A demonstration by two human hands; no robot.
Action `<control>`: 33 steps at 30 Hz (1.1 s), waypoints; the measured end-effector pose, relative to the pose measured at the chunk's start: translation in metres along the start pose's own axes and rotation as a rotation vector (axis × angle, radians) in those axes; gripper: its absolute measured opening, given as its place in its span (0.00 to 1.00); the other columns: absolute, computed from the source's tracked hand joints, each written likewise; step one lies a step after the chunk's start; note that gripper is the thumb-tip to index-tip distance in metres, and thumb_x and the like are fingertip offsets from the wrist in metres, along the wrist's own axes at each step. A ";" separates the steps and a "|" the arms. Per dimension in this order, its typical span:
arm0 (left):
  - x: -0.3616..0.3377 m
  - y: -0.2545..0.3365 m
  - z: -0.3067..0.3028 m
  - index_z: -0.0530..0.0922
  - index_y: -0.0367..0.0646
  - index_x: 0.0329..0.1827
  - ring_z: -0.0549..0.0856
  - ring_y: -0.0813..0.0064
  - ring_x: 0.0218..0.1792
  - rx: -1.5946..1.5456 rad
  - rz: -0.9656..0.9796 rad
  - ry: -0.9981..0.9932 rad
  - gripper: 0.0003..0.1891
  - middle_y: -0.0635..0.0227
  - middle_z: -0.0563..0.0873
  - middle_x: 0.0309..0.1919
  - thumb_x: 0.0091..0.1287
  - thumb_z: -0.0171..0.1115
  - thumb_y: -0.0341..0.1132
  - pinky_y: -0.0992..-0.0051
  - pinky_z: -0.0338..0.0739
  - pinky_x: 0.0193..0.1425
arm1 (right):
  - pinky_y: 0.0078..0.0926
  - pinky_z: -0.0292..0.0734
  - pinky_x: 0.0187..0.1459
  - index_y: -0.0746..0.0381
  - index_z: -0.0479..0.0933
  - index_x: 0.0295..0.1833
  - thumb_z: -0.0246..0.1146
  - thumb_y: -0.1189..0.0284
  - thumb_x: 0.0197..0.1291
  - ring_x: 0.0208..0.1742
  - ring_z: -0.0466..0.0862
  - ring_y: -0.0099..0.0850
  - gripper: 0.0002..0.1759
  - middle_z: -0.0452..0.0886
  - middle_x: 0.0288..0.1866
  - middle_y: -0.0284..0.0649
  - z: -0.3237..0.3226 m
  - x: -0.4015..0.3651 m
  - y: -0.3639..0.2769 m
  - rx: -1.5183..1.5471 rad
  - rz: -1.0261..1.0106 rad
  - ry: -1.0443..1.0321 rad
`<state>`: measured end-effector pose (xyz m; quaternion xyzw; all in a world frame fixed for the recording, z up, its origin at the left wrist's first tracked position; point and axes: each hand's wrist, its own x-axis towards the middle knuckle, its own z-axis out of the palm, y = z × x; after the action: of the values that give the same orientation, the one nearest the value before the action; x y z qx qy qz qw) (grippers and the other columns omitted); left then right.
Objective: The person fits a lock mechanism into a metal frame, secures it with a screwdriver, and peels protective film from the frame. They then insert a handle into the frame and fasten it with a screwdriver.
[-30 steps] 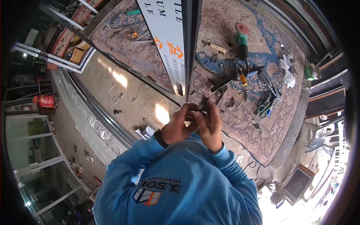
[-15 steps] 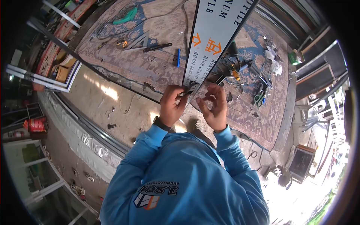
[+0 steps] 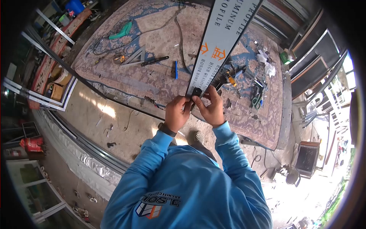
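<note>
A long aluminium profile [image 3: 217,49] with printed film, orange house logos and dark edges runs up from the carpet-covered table's near edge. At its near end sits a small black part [image 3: 196,92]. My left hand [image 3: 177,112] has its fingers pinched at the left of this end, against the black part. From the right, my right hand [image 3: 211,107] closes thumb and fingers on the same small part. The fingertips of both hands nearly meet, and they hide much of what lies between them.
On the carpet [image 3: 126,82] lie a green tool [image 3: 121,31], a set square [image 3: 136,56], a blue pen-like item [image 3: 176,70], a yellow-black tool [image 3: 231,81] and green-handled scissors [image 3: 256,102]. Frames lean at the right. A red bag [image 3: 32,144] is at the left.
My right hand has moved in to the left, and its fingers have closed at the black part. The view has shifted slightly, and the profile's near end appears lower.
</note>
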<state>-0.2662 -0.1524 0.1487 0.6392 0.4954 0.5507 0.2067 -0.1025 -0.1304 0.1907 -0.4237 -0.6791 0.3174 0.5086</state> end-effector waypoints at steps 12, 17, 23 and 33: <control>0.032 -0.030 -0.008 0.80 0.41 0.60 0.91 0.66 0.37 -0.037 0.222 -0.004 0.27 0.61 0.89 0.46 0.61 0.85 0.33 0.71 0.86 0.40 | 0.38 0.92 0.51 0.69 0.77 0.64 0.77 0.73 0.64 0.52 0.93 0.46 0.26 0.88 0.53 0.53 0.002 0.005 0.005 -0.115 -0.053 0.015; 0.035 -0.043 -0.010 0.81 0.36 0.61 0.94 0.70 0.46 -0.316 -0.119 -0.305 0.23 0.57 0.93 0.48 0.67 0.81 0.34 0.70 0.92 0.47 | 0.38 0.92 0.51 0.69 0.77 0.66 0.80 0.69 0.63 0.52 0.93 0.45 0.31 0.88 0.54 0.54 -0.006 0.001 0.014 -0.129 -0.053 -0.027; 0.036 -0.021 -0.018 0.79 0.32 0.60 0.95 0.64 0.46 -0.223 -0.167 -0.337 0.25 0.53 0.92 0.48 0.66 0.82 0.33 0.72 0.93 0.46 | 0.39 0.83 0.65 0.71 0.73 0.72 0.79 0.67 0.66 0.64 0.88 0.46 0.35 0.85 0.60 0.57 -0.009 0.005 0.008 -0.005 -0.123 -0.037; 0.002 0.004 0.021 0.76 0.39 0.57 0.90 0.61 0.45 0.015 0.004 0.213 0.22 0.58 0.82 0.49 0.61 0.75 0.21 0.68 0.88 0.46 | 0.36 0.77 0.60 0.66 0.66 0.70 0.78 0.71 0.62 0.54 0.77 0.33 0.36 0.70 0.60 0.44 -0.015 -0.002 0.017 -0.026 -0.240 0.141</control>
<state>-0.2457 -0.1466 0.1467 0.5795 0.5175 0.6123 0.1468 -0.0836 -0.1247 0.1799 -0.3672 -0.6914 0.2147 0.5840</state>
